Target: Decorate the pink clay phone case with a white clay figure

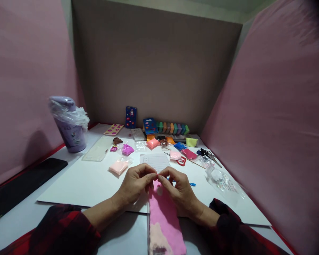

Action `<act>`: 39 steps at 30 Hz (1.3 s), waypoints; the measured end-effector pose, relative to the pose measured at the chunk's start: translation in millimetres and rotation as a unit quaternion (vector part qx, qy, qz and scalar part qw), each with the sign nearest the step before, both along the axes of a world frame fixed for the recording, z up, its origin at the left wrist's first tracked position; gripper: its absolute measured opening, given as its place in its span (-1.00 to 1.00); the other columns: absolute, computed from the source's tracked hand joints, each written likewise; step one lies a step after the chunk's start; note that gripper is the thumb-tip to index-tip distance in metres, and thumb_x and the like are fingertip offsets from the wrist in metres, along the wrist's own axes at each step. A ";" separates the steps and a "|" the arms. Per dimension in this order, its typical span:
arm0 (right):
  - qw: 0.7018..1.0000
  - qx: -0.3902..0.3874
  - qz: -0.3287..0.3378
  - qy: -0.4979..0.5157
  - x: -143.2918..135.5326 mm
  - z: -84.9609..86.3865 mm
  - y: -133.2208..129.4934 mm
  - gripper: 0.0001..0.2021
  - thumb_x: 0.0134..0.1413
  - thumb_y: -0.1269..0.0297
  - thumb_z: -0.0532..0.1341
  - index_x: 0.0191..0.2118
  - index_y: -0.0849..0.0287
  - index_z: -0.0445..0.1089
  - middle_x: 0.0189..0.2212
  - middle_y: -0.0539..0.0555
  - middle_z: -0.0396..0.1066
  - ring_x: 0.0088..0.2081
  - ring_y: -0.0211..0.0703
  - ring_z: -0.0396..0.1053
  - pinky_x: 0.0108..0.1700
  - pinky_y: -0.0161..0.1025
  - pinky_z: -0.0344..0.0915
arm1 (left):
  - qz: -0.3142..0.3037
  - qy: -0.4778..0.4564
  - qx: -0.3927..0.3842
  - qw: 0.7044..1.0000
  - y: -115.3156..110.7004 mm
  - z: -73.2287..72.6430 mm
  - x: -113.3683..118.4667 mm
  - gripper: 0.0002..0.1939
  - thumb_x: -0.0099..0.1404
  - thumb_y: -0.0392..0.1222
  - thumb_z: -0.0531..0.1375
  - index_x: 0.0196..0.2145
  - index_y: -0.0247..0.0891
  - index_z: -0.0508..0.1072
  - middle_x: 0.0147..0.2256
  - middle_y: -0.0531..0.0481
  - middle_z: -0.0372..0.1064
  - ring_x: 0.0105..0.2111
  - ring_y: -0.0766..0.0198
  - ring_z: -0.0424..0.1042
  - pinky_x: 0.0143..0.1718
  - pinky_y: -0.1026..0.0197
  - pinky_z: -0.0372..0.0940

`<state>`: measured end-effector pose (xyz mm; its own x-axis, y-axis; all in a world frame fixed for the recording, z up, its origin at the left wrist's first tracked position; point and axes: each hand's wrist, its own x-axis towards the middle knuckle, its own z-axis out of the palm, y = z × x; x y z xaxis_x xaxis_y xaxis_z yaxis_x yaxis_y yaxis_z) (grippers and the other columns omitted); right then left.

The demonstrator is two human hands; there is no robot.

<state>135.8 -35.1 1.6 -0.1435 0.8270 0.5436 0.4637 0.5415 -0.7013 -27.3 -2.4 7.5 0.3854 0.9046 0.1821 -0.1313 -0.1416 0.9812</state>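
My left hand (pixel 135 182) and my right hand (pixel 179 187) meet fingertip to fingertip, both closed in a pinch. Between the tips shows a tiny piece of reddish-pink clay (pixel 157 174), mostly hidden by the fingers. Just below them is a phone case (pixel 166 216) covered in pink clay, with a peach patch and a dark smudge at its near end. A small pale round spot (pixel 159 191) lies on the pink, close to my fingers. Behind my right fingers, a blue tool (pixel 192 184) is partly hidden. A printed sheet (pixel 155 161) lies beyond my hands.
On the white board (pixel 77 187) lie a peach clay packet (pixel 118 167), a clear case (pixel 97 150), red scissors (pixel 181 161), keys (pixel 210 155) and a bag of small beads (pixel 224 182). A purple tumbler (pixel 70 129) and a black phone (pixel 29 184) stand left. Decorated cases (pixel 130 117) are behind.
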 end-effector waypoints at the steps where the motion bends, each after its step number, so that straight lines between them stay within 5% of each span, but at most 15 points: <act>1: 1.000 0.000 -0.002 0.000 0.0 -0.3 0.1 -0.83 0.16 0.33 0.13 -0.40 0.20 0.42 -0.50 0.03 0.40 -0.46 -0.22 0.31 -0.43 -0.30 0.21 | 0.002 0.000 -0.001 1.000 0.2 -0.5 -0.2 -0.87 0.15 -0.22 0.26 -0.48 -0.33 0.44 -0.64 0.11 0.34 -0.64 0.41 0.29 -0.58 0.37 0.18; 13: 1.000 -0.018 0.007 0.015 1.2 0.6 -2.0 -0.84 0.20 0.36 0.09 -0.28 0.20 0.43 -0.40 0.06 0.46 -0.38 -0.20 0.38 -0.39 -0.30 0.21 | 0.006 -0.003 -0.005 1.000 1.8 -6.0 -0.4 -0.87 0.15 -0.21 0.27 -0.47 -0.33 0.46 -0.61 0.10 0.36 -0.65 0.45 0.26 -0.61 0.40 0.16; 39: 1.000 -0.024 -0.007 0.001 -0.8 -3.2 -1.9 -0.82 0.17 0.33 0.14 -0.42 0.23 0.42 -0.49 0.06 0.44 -0.43 -0.20 0.36 -0.39 -0.30 0.21 | 0.000 -0.011 -0.034 0.999 1.1 -8.0 0.7 -0.84 0.12 -0.20 0.29 -0.49 -0.34 0.43 -0.63 0.09 0.35 -0.64 0.42 0.29 -0.59 0.37 0.18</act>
